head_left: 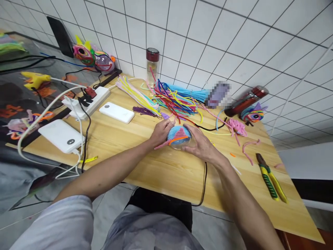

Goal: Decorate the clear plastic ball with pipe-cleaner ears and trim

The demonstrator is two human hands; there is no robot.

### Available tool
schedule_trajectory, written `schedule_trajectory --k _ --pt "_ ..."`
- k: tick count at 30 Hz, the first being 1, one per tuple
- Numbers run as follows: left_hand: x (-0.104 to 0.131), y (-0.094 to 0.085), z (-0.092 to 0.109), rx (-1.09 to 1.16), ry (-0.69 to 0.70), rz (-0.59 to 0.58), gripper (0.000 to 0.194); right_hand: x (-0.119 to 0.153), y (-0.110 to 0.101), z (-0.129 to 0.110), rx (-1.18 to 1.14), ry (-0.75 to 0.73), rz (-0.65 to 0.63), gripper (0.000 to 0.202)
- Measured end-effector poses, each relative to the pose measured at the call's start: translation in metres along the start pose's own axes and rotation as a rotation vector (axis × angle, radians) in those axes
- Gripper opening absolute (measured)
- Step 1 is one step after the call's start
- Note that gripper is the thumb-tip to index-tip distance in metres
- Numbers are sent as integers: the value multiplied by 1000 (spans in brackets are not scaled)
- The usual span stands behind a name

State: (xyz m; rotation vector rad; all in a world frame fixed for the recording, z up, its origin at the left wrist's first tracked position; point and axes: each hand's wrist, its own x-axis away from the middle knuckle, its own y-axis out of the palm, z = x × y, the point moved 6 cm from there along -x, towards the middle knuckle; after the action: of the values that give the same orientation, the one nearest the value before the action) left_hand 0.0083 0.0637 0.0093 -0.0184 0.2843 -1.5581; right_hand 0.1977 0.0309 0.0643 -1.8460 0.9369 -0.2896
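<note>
Between my two hands, near the middle of the wooden table, is a clear ball [178, 145] partly covered with blue, pink and orange pipe cleaners. My left hand [163, 132] grips its left side, with a pink pipe-cleaner strip [161, 144] sticking out below the fingers. On the right, my right hand [199, 141] curves around the ball, thumb in front and fingers behind. Just beyond lies a loose heap of coloured pipe cleaners [177, 100]. The fingertips behind the ball are partly hidden.
Pliers [269, 178] and a pink pipe-cleaner bundle [237, 127] lie to the right. A glass bottle [152, 67] and a dark red flask [246, 100] stand at the back. Leftward are power banks [116, 112], a power strip [91, 102], cables and a yellow glue gun [35, 80].
</note>
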Motion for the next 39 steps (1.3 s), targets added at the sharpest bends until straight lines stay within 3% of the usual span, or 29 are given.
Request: schedule_trajectory --k 5,11,15,19,22,28,39 --pt "-2 5 0 11 47 -57 42 14 -3 4 8 22 -16 86" --pt "0 22 -14 339 -145 -276 44 35 -5 29 -172 259 75 90" --pt "0 16 -5 429 16 -285 45 38 2 37 -507 433 195 98" --pt "10 10 12 398 153 -287 55 35 9 38 -681 477 258 105" --pt "17 8 21 375 133 -265 66 35 16 41 -629 503 268 102" --pt "17 6 26 262 150 -194 41 40 26 41 -491 512 262 93" --pt "17 7 29 245 213 -205 32 40 23 38 -441 491 254 93"
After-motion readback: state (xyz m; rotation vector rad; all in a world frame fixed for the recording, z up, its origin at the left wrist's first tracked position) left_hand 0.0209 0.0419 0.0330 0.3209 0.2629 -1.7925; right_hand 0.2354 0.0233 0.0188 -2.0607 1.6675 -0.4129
